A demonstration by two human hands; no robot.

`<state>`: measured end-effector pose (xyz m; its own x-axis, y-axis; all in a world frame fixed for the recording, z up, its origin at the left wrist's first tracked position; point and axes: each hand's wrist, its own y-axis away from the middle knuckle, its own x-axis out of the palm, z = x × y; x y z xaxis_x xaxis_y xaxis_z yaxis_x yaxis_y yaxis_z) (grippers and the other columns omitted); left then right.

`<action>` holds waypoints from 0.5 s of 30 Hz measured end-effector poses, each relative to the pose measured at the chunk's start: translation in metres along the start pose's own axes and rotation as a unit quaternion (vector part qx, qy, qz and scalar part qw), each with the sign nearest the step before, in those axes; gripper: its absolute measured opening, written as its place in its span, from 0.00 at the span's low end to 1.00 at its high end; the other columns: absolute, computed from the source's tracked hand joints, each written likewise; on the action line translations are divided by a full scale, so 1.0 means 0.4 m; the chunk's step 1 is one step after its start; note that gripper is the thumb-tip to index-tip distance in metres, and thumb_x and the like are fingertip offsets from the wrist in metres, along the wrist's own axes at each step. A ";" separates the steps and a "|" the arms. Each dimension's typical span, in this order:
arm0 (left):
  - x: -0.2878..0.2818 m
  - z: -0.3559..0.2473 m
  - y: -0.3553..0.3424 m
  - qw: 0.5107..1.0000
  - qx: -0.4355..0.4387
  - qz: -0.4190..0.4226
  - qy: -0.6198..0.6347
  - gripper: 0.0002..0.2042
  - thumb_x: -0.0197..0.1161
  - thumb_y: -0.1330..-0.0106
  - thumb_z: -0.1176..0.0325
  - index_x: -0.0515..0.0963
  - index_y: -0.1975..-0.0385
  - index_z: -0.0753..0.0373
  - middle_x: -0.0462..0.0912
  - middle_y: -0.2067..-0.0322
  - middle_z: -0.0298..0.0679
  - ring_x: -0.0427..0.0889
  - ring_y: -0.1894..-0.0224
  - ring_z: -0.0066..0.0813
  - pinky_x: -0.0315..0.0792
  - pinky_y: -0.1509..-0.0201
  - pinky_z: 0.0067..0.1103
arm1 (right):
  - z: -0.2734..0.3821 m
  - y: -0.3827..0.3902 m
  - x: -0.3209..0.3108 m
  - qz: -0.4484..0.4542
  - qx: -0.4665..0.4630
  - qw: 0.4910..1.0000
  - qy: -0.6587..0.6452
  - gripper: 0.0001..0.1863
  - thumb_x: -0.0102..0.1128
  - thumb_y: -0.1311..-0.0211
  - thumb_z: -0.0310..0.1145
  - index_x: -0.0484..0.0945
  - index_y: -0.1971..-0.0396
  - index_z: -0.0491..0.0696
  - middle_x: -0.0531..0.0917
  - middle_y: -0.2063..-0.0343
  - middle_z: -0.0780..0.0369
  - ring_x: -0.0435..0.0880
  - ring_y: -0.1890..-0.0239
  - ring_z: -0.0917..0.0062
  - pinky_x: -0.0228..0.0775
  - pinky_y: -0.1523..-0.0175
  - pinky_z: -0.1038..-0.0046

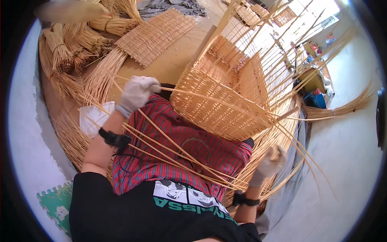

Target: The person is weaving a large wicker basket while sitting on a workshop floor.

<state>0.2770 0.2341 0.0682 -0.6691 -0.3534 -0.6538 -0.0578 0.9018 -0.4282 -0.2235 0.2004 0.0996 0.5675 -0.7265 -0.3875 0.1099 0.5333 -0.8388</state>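
Note:
My left hand (139,92), in a pale work glove, is closed on a wicker rod (189,92) that runs right, along the upper edge of a woven wicker basket (217,107). The basket rests tilted by my knees, with tall unwoven stakes (278,56) standing up from its far sides. Beyond the basket's near right corner, my gloved right hand (272,161) is raised with its fingers curled; whether anything is in them cannot be made out. Several long rods (173,141) lie across the red striped cloth (189,147) on my lap.
Bundles of wicker rods (60,48) are heaped at the far left beside a flat woven panel (157,35). More loose rods (246,173) spread under and right of the basket. A rod bundle (346,108) leans by the right wall. A green foam mat (56,205) lies lower left.

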 end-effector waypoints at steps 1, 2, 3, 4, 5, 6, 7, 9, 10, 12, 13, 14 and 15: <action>0.032 -0.051 -0.022 0.995 -0.030 -0.026 0.090 0.05 0.64 0.35 0.73 0.87 0.64 0.60 0.90 0.69 0.43 0.89 0.66 0.42 0.81 0.57 0.34 | 0.071 0.030 0.023 0.141 0.123 0.982 0.021 0.20 0.71 0.32 0.26 0.81 0.41 0.45 0.84 0.53 0.60 0.83 0.48 0.68 0.75 0.36 0.66; 0.054 -0.099 -0.034 0.994 0.052 0.004 0.098 0.05 0.66 0.37 0.74 0.87 0.65 0.60 0.90 0.71 0.42 0.91 0.67 0.40 0.82 0.58 0.32 | 0.133 0.047 0.057 0.302 0.283 0.896 -0.163 0.19 0.69 0.30 0.26 0.80 0.41 0.44 0.83 0.48 0.59 0.83 0.46 0.69 0.74 0.35 0.66; 0.095 -0.160 -0.038 0.983 0.126 0.000 0.135 0.04 0.68 0.39 0.73 0.86 0.66 0.58 0.91 0.70 0.40 0.91 0.67 0.40 0.82 0.59 0.32 | 0.195 0.071 0.085 0.320 0.272 0.823 -0.382 0.22 0.68 0.29 0.25 0.76 0.37 0.44 0.80 0.39 0.58 0.83 0.43 0.71 0.76 0.36 0.67; 0.126 -0.204 -0.042 0.968 0.199 0.028 0.147 0.02 0.68 0.37 0.67 0.85 0.68 0.52 0.89 0.71 0.34 0.89 0.64 0.39 0.80 0.55 0.32 | 0.234 0.071 0.102 0.409 0.198 0.782 -0.426 0.19 0.66 0.27 0.26 0.75 0.40 0.44 0.83 0.40 0.55 0.86 0.46 0.70 0.78 0.39 0.67; 0.129 -0.218 -0.047 0.957 0.231 0.153 0.086 0.02 0.68 0.35 0.63 0.85 0.67 0.49 0.87 0.71 0.32 0.88 0.62 0.37 0.77 0.53 0.33 | 0.258 0.063 0.118 0.375 0.158 0.781 -0.474 0.15 0.66 0.26 0.27 0.75 0.44 0.45 0.85 0.43 0.54 0.87 0.49 0.70 0.80 0.41 0.66; 0.138 -0.225 -0.058 0.954 0.223 0.158 0.124 0.04 0.69 0.34 0.59 0.85 0.66 0.49 0.86 0.70 0.32 0.87 0.61 0.36 0.75 0.51 0.33 | 0.268 0.050 0.125 0.364 0.109 0.771 -0.510 0.12 0.65 0.25 0.27 0.75 0.48 0.46 0.87 0.46 0.53 0.88 0.52 0.69 0.81 0.43 0.65; 0.133 -0.209 -0.069 0.973 0.203 0.072 0.083 0.05 0.70 0.34 0.59 0.84 0.66 0.49 0.86 0.71 0.32 0.87 0.62 0.37 0.75 0.52 0.33 | 0.258 0.021 0.130 0.299 0.134 0.787 -0.522 0.09 0.65 0.24 0.28 0.75 0.51 0.47 0.88 0.49 0.53 0.88 0.53 0.69 0.82 0.45 0.65; 0.108 -0.135 -0.109 0.989 0.129 -0.068 0.032 0.05 0.74 0.37 0.64 0.85 0.66 0.52 0.86 0.72 0.35 0.86 0.63 0.41 0.75 0.53 0.33 | 0.202 -0.044 0.121 0.209 0.216 0.825 -0.478 0.06 0.63 0.22 0.30 0.75 0.53 0.48 0.89 0.50 0.53 0.89 0.56 0.69 0.84 0.52 0.67; 0.089 -0.082 -0.137 0.995 0.055 -0.054 0.063 0.08 0.76 0.38 0.70 0.86 0.61 0.56 0.87 0.69 0.36 0.86 0.63 0.37 0.76 0.54 0.32 | 0.166 -0.064 0.120 0.126 0.274 0.795 -0.526 0.08 0.62 0.21 0.28 0.76 0.48 0.49 0.88 0.49 0.53 0.90 0.54 0.68 0.88 0.55 0.69; 0.115 -0.025 -0.170 0.950 -0.133 -0.101 0.265 0.20 0.78 0.37 0.72 0.82 0.46 0.60 0.89 0.57 0.40 0.87 0.59 0.32 0.77 0.53 0.30 | 0.094 -0.085 0.119 0.080 0.299 0.753 -0.581 0.12 0.60 0.21 0.26 0.76 0.43 0.50 0.88 0.48 0.53 0.90 0.48 0.66 0.91 0.51 0.68; 0.131 -0.007 -0.183 0.949 -0.080 -0.099 0.287 0.23 0.77 0.36 0.74 0.80 0.42 0.61 0.87 0.53 0.40 0.85 0.53 0.30 0.76 0.47 0.29 | 0.063 -0.082 0.121 0.091 0.289 0.731 -0.611 0.12 0.60 0.21 0.26 0.76 0.42 0.51 0.88 0.48 0.53 0.89 0.46 0.65 0.92 0.49 0.68; 0.152 0.004 -0.194 0.946 -0.071 -0.086 0.303 0.25 0.76 0.35 0.76 0.77 0.38 0.62 0.86 0.49 0.40 0.83 0.47 0.28 0.75 0.40 0.28 | 0.037 -0.071 0.127 0.103 0.281 0.710 -0.638 0.13 0.59 0.21 0.26 0.77 0.42 0.51 0.87 0.47 0.54 0.88 0.44 0.64 0.92 0.47 0.68; 0.165 0.010 -0.202 0.944 -0.042 -0.046 0.324 0.28 0.75 0.34 0.78 0.74 0.34 0.63 0.84 0.45 0.40 0.81 0.40 0.26 0.74 0.34 0.26 | 0.016 -0.056 0.135 0.134 0.250 0.671 -0.685 0.13 0.58 0.21 0.25 0.77 0.41 0.51 0.87 0.47 0.54 0.88 0.42 0.63 0.92 0.45 0.67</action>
<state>0.2404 0.1371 0.0571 -0.9696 -0.2290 -0.0867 -0.1773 0.9008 -0.3963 -0.1900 0.1520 0.1000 0.8018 0.3222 0.5032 -0.0806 0.8928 -0.4432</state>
